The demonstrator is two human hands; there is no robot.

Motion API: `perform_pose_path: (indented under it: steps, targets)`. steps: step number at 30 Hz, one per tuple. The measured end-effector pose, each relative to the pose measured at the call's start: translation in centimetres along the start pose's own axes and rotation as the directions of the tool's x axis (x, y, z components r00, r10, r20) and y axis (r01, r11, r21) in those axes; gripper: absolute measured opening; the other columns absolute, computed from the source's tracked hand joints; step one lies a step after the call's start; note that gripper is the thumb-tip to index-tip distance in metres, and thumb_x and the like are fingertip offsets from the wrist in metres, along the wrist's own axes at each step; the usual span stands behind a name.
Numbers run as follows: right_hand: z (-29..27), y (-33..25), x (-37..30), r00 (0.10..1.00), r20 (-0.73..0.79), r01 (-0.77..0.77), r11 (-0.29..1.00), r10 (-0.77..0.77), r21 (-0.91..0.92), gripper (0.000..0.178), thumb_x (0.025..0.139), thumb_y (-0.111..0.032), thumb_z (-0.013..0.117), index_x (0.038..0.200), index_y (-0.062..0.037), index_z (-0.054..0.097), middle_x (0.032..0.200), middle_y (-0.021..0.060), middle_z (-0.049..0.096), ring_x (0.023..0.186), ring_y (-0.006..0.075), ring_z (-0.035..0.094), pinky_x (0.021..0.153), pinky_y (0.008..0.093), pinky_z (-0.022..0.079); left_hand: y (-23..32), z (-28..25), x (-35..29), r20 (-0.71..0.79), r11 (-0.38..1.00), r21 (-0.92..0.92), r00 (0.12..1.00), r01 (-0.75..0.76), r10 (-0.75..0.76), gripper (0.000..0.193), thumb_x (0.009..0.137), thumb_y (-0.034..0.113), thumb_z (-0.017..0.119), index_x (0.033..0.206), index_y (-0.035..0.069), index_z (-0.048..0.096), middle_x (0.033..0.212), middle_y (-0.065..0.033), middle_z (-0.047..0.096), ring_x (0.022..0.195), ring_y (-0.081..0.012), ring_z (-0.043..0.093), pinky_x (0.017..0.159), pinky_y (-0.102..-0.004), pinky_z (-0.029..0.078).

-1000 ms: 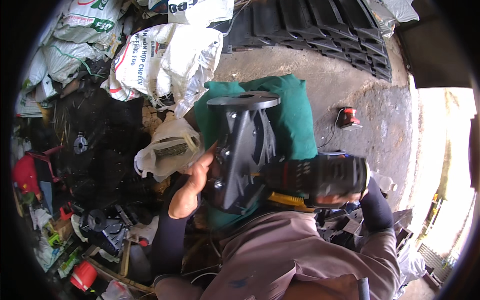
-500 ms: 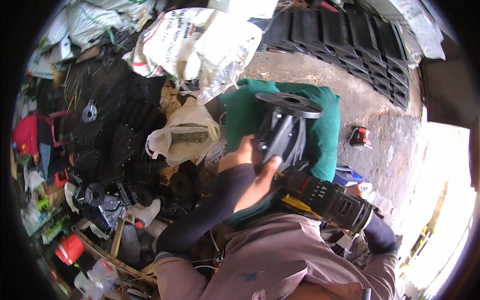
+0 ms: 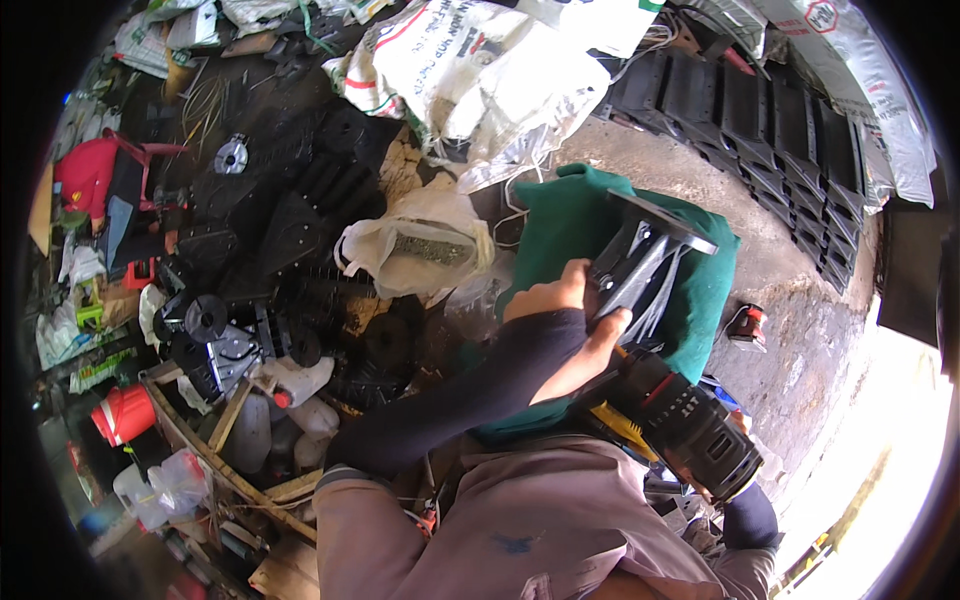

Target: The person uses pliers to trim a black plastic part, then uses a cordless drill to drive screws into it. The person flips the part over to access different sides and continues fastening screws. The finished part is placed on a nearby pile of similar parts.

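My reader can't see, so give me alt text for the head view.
A bare left hand holds a black part with a round plate over a green cloth; the right hand grips a drill beside it. White sacks, an open white bag and stacked black pieces lie nearby.

White sack [image 3: 485, 85]: dark printed lettering [image 3: 450, 35]; silvery bag [image 3: 875, 95]: red hexagonal sign [image 3: 821, 17].

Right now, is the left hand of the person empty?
No, the left hand grips a black flanged part, with the green cloth showing behind it.
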State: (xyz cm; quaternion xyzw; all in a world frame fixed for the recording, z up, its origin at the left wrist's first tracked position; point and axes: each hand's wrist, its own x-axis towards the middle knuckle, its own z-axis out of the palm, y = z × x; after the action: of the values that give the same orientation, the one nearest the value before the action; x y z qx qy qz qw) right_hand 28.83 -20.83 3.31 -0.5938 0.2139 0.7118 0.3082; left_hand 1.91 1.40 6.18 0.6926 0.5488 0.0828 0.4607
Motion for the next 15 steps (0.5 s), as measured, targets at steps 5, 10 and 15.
perform_pose_path:
  steps: [5,10,15]
  targets:
    - [-1.6,1.1,1.6,0.916,0.334,0.289,0.944,-0.224,-0.159,0.078,0.084,-0.07,0.045,0.137,-0.0127,0.046,0.135,0.0201,0.048,0.117,0.0377,0.052,0.089,0.0495,0.051,-0.6,0.4,0.4,-0.022,0.999,-0.011,0.999,-0.033,0.033,0.057,0.082,0.039,0.067,0.12,-0.001,0.05,0.075,-0.0205,0.064,0.071,-0.0396,0.064,0.066,-0.0454,0.05]
    - [-4.1,1.0,2.2,0.87,0.471,-0.105,0.878,-0.146,0.466,0.072,0.085,-0.058,0.048,0.14,-0.0115,0.042,0.133,0.0209,0.048,0.114,0.0346,0.053,0.085,0.0421,0.052,-0.2,0.5,0.7,-0.029,0.999,-0.004,0.999,-0.038,0.038,0.057,0.083,0.039,0.066,0.119,-0.002,0.05,0.075,-0.0201,0.064,0.07,-0.0398,0.064,0.067,-0.0455,0.05]
    - [-5.3,-0.7,1.4,0.937,0.309,0.186,0.981,-0.162,-0.049,0.058,0.09,-0.025,0.059,0.14,-0.0046,0.038,0.126,0.022,0.05,0.101,0.0258,0.056,0.072,0.0291,0.055,1.2,0.2,0.7,0.03,1.0,0.013,0.999,0.013,-0.013,0.059,0.085,0.037,0.064,0.123,-0.005,0.048,0.079,-0.0212,0.065,0.075,-0.0389,0.065,0.071,-0.0466,0.051]
